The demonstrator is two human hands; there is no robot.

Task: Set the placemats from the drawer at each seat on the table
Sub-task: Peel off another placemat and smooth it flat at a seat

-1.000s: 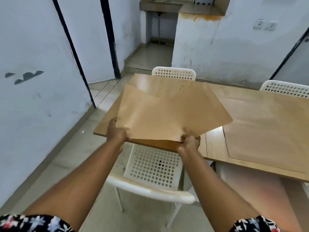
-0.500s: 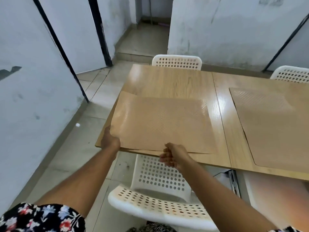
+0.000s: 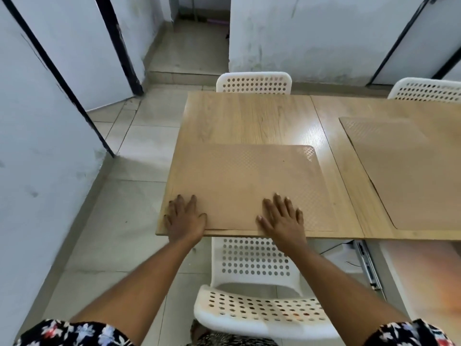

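Note:
A tan textured placemat (image 3: 244, 181) lies flat on the near left corner of the wooden table (image 3: 249, 116), in front of the near white chair (image 3: 257, 283). My left hand (image 3: 185, 219) rests palm down on the mat's near left corner, fingers spread. Palm down on the mat's near edge, right of centre, lies my right hand (image 3: 283, 218). Neither hand grips anything. A second placemat (image 3: 409, 176) lies flat on the table to the right.
A white perforated chair (image 3: 253, 82) stands at the table's far side, another (image 3: 426, 88) at the far right. A drawer rail (image 3: 366, 265) shows under the table at the right. Walls close in on the left; tiled floor runs beside the table.
The placemat, held up by both hands a second ago, has come down flat on the table. Both hands let go of its edge and now press on it with spread fingers.

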